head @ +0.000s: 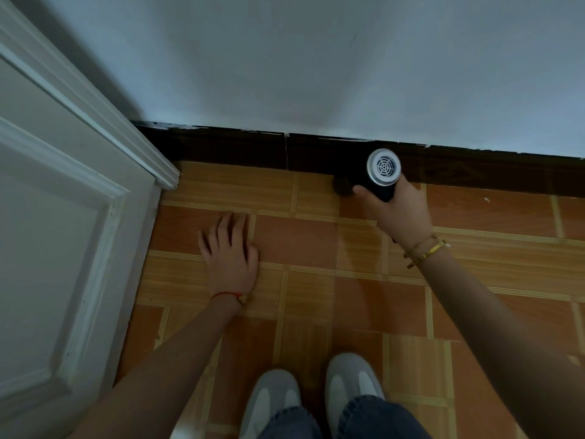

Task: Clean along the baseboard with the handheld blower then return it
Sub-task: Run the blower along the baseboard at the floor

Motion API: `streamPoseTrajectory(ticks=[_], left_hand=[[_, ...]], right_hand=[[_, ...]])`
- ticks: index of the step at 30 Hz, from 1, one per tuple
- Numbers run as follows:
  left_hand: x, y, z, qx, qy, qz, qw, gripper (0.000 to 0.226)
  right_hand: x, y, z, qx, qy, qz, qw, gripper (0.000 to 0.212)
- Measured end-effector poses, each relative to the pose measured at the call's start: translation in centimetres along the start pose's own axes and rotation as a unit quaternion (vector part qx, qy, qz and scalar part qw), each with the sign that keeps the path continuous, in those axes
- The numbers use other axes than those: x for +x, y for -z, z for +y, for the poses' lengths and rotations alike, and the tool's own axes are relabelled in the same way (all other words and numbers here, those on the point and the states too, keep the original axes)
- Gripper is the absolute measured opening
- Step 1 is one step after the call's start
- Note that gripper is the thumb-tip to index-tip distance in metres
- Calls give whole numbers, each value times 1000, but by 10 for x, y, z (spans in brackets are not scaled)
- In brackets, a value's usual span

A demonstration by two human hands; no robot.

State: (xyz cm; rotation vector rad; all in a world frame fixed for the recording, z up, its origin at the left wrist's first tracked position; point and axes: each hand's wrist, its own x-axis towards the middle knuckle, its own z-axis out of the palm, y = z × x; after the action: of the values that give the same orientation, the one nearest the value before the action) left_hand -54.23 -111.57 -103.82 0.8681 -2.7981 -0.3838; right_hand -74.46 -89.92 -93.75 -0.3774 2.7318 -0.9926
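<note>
door [57, 236] – white, panelled, far left, frame foot on floor | floor [316, 248] – orange/tan wood-look tiles, pale grout strips | wall [316, 58] plain pale blue-grey | shoes [316, 397] grey-white pair bottom centre, jeans [342, 423] cuffs over them

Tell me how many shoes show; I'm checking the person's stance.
2: the left shoe and the right shoe, side by side on the tiled floor at the bottom edge, heels hidden.
</note>
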Motion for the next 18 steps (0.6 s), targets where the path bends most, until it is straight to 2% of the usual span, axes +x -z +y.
streamPoseTrajectory(ticks=[9, 15, 18], left_hand=[[-1, -2, -1, 1, 4, -1, 1000, 52], [-1, -4, 0, -7, 4, 12, 1000, 52], [1, -5, 6, -33, 33, 17, 999, 52]], right_hand=[[3, -10, -19, -9, 26, -45, 999, 80], [4, 8, 13, -10, -2, 3, 1000, 64], [-2, 11, 21, 4, -16, 20, 1000, 65]])
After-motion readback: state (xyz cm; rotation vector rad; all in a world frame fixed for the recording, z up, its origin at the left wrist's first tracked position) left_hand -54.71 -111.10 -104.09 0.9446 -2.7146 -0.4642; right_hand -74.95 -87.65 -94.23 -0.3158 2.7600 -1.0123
